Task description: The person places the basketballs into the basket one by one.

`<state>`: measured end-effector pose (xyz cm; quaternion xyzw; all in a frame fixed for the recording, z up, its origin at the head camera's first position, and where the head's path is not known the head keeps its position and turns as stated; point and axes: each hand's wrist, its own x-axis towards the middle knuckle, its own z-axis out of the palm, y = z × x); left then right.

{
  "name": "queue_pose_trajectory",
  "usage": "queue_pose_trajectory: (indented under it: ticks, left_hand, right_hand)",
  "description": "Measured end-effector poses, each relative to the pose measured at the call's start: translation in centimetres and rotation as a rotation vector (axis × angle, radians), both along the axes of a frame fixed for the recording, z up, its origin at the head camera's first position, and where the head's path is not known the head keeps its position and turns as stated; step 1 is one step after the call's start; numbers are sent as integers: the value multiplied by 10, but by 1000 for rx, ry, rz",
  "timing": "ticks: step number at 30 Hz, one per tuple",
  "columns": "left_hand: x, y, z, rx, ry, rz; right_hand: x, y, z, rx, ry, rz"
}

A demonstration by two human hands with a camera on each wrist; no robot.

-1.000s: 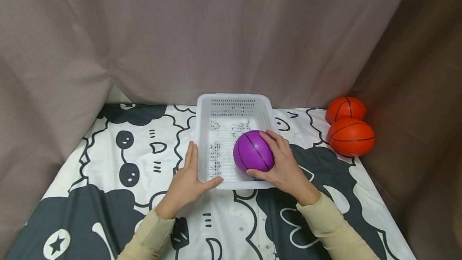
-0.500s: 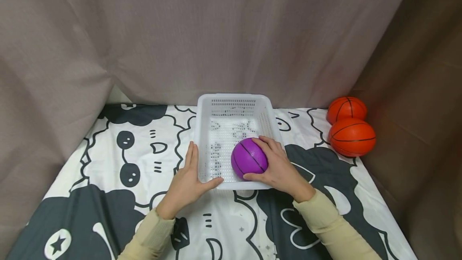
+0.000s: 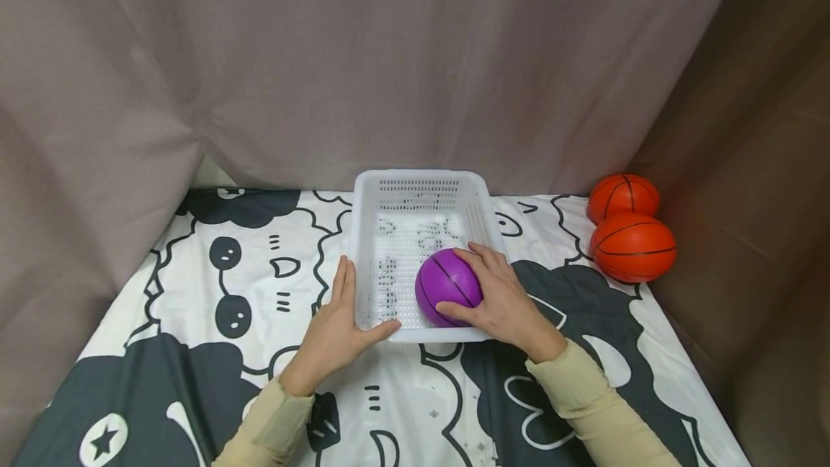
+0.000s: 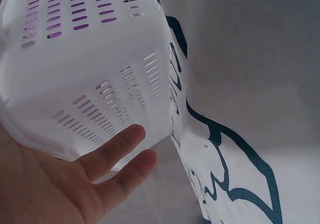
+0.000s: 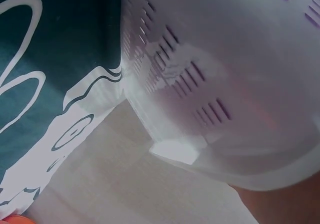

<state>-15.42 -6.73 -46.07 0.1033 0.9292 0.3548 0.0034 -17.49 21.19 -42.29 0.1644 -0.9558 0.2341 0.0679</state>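
Purple, black-lined round ball (image 3: 444, 281) is held within white perforated plastic basket (image 3: 405, 258), near-right corner, by right hand (image 3: 504, 303), the nearer, fingers curved round ball's right-wall side. Left hand (image 3: 337, 336), fingers extended, is placed at near-left corner.

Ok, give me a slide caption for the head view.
Right hand holding a purple ball in a white basket, left hand at its corner, two orange balls at right.
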Motion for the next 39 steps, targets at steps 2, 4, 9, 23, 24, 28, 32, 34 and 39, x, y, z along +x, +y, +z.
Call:
queue_pose_trajectory:
  ticks: [2, 4, 9, 23, 24, 28, 32, 34, 39]
  left_hand:
    - [0, 0, 0, -2, -3, 1]
    - [0, 0, 0, -4, -4, 0]
    - [1, 0, -1, -4, -4, -1]
    - [2, -1, 0, -1, 8, -7]
    - [2, -1, 0, -1, 9, -8]
    - [1, -1, -1, 3, 7, -11]
    - [0, -1, -1, 3, 5, -8]
    - [0, -1, 0, 2, 4, -7]
    - [0, -1, 0, 3, 2, -7]
  right_hand:
    - [0, 0, 0, -4, -3, -4]
    - [0, 1, 0, -8, -5, -6]
    - [1, 2, 0, -17, 1, -6]
    - [-4, 58, 28, -140, 120, -164]
    - [-5, 66, 30, -151, 143, -192]
    - [-13, 102, 37, -211, 259, -330]
    - [-18, 138, 39, -275, 300, -521]
    - [-21, 156, 39, -295, 264, -617]
    - [-24, 194, 30, -287, 137, -773]
